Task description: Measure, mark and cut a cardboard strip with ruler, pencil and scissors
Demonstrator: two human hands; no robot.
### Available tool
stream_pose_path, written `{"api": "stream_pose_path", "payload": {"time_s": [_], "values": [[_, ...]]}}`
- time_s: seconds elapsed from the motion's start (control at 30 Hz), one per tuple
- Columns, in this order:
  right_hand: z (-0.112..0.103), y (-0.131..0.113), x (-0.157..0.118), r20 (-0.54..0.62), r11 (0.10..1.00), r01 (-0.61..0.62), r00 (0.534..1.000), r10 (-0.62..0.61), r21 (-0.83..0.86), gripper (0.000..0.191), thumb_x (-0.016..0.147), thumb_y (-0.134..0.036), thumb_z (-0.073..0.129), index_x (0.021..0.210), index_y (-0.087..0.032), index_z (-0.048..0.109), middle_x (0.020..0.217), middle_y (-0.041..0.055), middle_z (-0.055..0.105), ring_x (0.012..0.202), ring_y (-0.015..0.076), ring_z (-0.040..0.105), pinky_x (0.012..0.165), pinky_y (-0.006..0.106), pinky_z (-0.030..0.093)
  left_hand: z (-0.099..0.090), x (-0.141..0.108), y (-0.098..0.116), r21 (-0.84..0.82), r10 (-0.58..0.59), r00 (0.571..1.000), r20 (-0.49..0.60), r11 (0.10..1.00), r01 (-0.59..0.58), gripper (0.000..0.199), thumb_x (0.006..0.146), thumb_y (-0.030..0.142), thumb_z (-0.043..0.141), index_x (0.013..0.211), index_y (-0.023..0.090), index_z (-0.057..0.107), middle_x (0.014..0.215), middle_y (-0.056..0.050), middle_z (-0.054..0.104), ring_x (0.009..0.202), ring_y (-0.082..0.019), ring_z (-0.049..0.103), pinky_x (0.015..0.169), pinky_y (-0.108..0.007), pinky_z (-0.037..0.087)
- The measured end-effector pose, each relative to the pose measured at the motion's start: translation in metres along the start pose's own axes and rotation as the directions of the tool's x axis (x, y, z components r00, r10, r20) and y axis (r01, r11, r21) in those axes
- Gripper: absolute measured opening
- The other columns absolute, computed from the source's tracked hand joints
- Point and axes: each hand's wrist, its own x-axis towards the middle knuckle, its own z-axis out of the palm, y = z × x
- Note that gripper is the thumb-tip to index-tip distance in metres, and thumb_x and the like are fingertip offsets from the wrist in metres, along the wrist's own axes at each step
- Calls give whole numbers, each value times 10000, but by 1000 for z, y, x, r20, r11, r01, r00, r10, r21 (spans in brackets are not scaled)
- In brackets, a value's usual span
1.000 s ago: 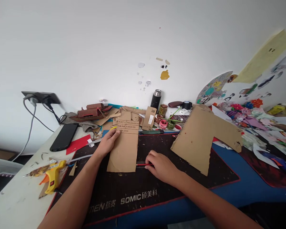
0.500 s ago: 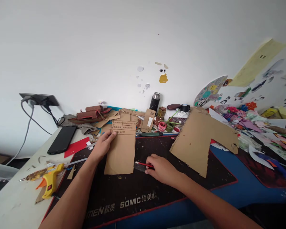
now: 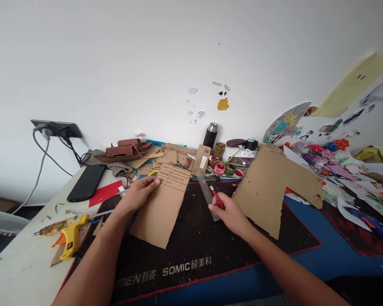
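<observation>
My left hand [image 3: 143,190] grips the left edge of a rectangular cardboard piece [image 3: 161,212], thumb on its printed face. The cardboard is tilted above the dark desk mat [image 3: 191,242], with lines of print near its top end. Held in my right hand [image 3: 228,211] is a red pencil [image 3: 217,197], its pale end pointing up and left. A clear plastic ruler [image 3: 206,190] slants past the same fingers and appears held with the pencil. To the right of this hand lies a larger, angular cardboard sheet [image 3: 264,191] with a notch cut in it.
A yellow glue gun [image 3: 70,238] and a black phone [image 3: 87,183] lie at left. Behind are a brown model boat [image 3: 123,151], cardboard scraps, a thermos [image 3: 210,135] and small paint jars [image 3: 220,169]. Colourful craft pieces [image 3: 325,153] crowd the right.
The cardboard in my left hand has turned clockwise and tilted. My right hand has moved right and up, away from it, and the ruler now stands out upright beside the pencil.
</observation>
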Motion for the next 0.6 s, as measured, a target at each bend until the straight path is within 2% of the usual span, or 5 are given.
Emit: {"api": "stream_pose_path", "payload": {"time_s": [0.1, 0.27, 0.33, 0.43, 0.6], "values": [[-10, 9, 8, -92, 972, 22, 996, 0, 236, 371, 896, -560, 745, 896, -245, 549, 729, -55, 526, 658, 167, 488, 656, 296, 402, 14, 5, -1, 165, 58, 991, 119, 983, -77, 548, 1031, 710, 585, 1069, 197, 776, 1082, -68, 795, 1036, -304, 732, 930, -436, 584], [-7, 7, 13, 62, 954, 16, 997, -36, 298, 432, 905, -533, 771, 1172, -215, 652, 717, -69, 521, 647, 162, 483, 650, 299, 391, 38, 7, 2, 405, 79, 944, 321, 890, -212, 326, 1095, 453, 631, 1268, 204, 750, 1247, -101, 772, 1111, -276, 749, 1024, -481, 586], [-2, 9, 13, 139, 964, 24, 988, -62, 264, 466, 917, -485, 764, 1279, -209, 665, 719, -71, 519, 679, 171, 513, 697, 311, 410, 39, 2, 5, 492, 92, 947, 309, 836, -242, 413, 1107, 451, 556, 1407, 216, 717, 1414, -143, 729, 1303, -332, 691, 1139, -496, 516], [2, 15, 11, 248, 971, -26, 968, -35, 236, 548, 908, -420, 760, 1402, -209, 654, 755, -71, 507, 704, 171, 527, 735, 319, 430, 39, -17, 8, 602, 104, 954, 281, 755, -260, 683, 1079, 571, 543, 1631, 168, 529, 1683, -209, 511, 1564, -395, 472, 1271, -545, 378], [-1, 17, 7, 296, 998, -59, 954, 46, 33, 589, 914, -329, 737, 1485, -212, 648, 788, -59, 532, 731, 171, 523, 728, 302, 420, 55, -56, 10, 668, 51, 904, 425, 656, -351, 1164, 844, 774, 770, 1737, 159, 344, 1798, -233, 294, 1670, -430, 273, 1332, -605, 250]]}}
